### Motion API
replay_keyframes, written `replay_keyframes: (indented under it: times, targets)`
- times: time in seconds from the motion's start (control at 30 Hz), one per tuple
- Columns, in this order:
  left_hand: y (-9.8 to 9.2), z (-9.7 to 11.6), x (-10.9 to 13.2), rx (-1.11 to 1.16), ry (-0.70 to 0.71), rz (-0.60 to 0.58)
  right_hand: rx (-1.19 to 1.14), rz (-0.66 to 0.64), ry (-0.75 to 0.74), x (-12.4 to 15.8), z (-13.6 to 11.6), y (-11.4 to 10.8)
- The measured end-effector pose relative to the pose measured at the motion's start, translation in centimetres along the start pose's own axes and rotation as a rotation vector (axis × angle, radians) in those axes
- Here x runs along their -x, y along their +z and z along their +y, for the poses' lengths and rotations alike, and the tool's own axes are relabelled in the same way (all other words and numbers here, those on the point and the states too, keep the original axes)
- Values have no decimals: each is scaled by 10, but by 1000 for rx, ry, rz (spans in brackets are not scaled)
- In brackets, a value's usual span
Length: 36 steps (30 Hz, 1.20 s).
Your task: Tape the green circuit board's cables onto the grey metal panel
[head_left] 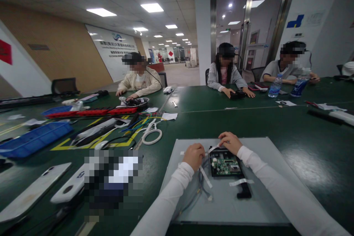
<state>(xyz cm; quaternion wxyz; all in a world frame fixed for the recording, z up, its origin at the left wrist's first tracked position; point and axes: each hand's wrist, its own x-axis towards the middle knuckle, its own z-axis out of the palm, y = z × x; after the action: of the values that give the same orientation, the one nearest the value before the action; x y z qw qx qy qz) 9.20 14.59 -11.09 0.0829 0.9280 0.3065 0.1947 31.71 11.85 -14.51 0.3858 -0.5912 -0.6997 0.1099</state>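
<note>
My left hand [194,155] and my right hand [230,142] are both closed, pinching the two ends of a short white tape strip [213,149]. The strip spans the upper left corner of a black housing with a green circuit board [226,166] in it. Under the housing lies a flat grey panel [265,199]. One more white tape strip [205,177] hangs below my left hand, across thin grey cables [199,188] that end in a small white plug. Another white strip [241,182] crosses the black arm [244,191] at the housing's lower right.
Left of the panel are a white tape roll [152,136], several loose wires, phone-like devices [35,188] and a blue tray [35,138]. Three people sit across the green table [199,121]. A small wrench [174,104] and bottles [275,86] stand or lie farther back.
</note>
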Motion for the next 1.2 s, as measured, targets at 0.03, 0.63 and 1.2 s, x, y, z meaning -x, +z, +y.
replay_keyframes:
  times: [0.03,0.63,1.2]
  targets:
    - [0,0,0,-9,-1,-7,8,0,-6,0,0,-1]
    - [-13,-10,3,3,42,-122,62,36,23,2,9,-2]
    - [-22,-11,16,22,2,-130,37,-60,-91,9,-6,-4]
